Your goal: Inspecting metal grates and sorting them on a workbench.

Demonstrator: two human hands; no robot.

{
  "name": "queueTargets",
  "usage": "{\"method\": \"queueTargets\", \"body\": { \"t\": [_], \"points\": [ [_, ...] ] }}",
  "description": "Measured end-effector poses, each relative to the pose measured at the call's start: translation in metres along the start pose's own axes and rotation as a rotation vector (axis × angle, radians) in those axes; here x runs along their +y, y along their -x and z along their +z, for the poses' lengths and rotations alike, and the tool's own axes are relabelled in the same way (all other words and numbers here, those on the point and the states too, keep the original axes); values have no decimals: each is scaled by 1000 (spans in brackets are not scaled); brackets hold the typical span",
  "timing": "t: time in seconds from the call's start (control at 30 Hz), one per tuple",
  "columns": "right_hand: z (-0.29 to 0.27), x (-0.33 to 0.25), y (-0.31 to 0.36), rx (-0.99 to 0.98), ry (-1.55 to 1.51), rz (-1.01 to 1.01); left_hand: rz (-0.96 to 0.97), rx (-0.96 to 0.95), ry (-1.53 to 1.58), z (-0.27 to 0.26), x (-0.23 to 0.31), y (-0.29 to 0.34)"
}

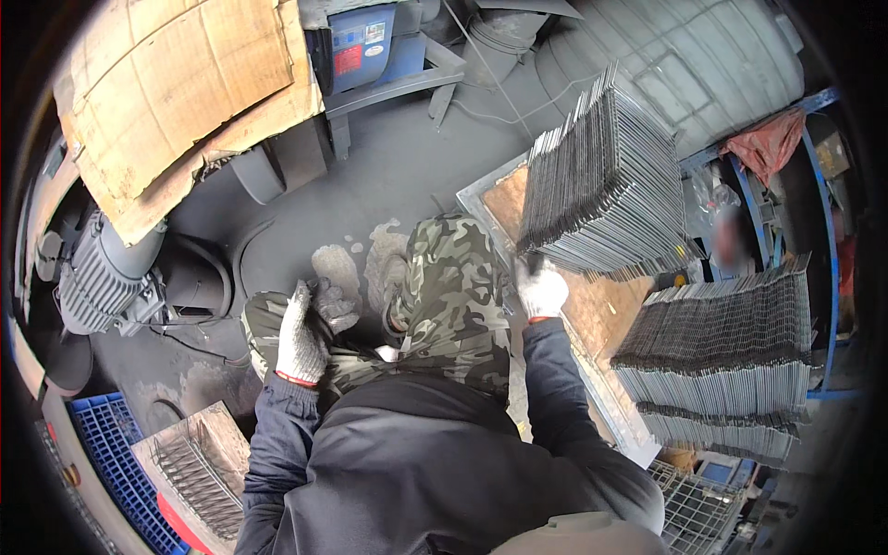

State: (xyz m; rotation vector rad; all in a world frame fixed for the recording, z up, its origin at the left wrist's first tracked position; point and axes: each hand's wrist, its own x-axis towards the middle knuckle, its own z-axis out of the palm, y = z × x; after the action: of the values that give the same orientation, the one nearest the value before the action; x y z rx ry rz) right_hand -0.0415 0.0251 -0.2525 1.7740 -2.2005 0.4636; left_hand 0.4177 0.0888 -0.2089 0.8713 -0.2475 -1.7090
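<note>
My left hand (305, 340), in a white knitted glove with darkened grey fingers, rests over my left thigh in camouflage trousers. Its thumb and loosely curved fingers stand apart, and I see nothing held. At the near left corner of a tall stack of dark wire-like grid panels (601, 185) is my right hand (542, 292), also in a white glove. Its darkened fingertips reach the stack's lower edge, where they are partly hidden, so their grip is unclear. The stack stands on a worn wooden board with a metal rim (592, 301).
A second panel stack (717, 347) stands at the right, before a blue rack (819, 176). Cardboard (185, 92) covers something at the far left, above a grey finned motor (109, 277). A blue plastic crate (116, 453) and a wooden piece with wires (199, 467) lie near left.
</note>
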Motion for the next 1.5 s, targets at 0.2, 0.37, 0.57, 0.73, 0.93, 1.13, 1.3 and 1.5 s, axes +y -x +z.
{"method": "queueTargets", "body": {
  "t": [0.2,0.37,0.57,0.73,0.93,1.13,1.3,1.5],
  "points": [
    [28,-15,-10,94,17,-116,-44,-56,216,-50,-15,-12],
    [38,-20,-13,116,108,-93,-84,100,183,-88,-34,-16],
    [45,-29,-29,59,78,-28,-121,83,147,-103,-40,-25],
    [44,-43,-53,-21,93,35,-114,111,143,-103,-41,-23],
    [31,-55,-65,-131,72,129,-114,135,144,-106,-42,-22],
    [32,-55,-69,-200,-25,267,-104,111,156,-107,-43,-25],
    [34,-56,-68,-243,-33,330,-91,148,210,-80,-31,-13],
    [-12,-55,-65,-488,-66,170,47,12,218,-30,11,42]
  ]
}}
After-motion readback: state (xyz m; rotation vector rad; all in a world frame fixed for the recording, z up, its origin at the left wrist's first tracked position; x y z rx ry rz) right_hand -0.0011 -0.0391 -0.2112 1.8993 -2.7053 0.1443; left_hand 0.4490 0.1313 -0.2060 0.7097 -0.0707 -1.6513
